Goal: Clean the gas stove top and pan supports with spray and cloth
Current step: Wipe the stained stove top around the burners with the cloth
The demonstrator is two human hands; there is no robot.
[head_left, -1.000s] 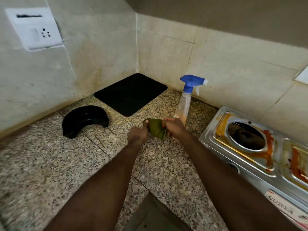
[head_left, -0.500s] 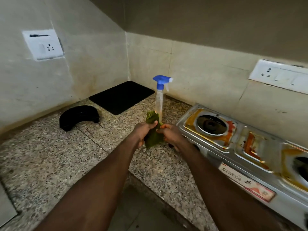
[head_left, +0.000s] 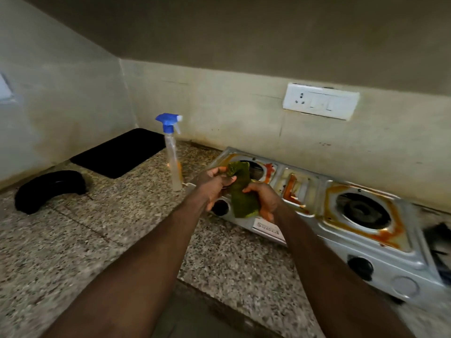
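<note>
A person's two bare arms reach forward over a speckled stone counter. Both hands hold a green cloth in the air above the left end of a steel stove. The left hand pinches the cloth's upper end between curled fingers and thumb. The right hand grips its lower part with the fingers wrapped round it. The stove top carries orange-red stains around its two burner openings. A clear spray bottle with a blue trigger head stands upright on the counter, just left of the stove. Further left lie a black mat in the corner and a black curved piece. A white socket plate sits on the wall behind.
</note>
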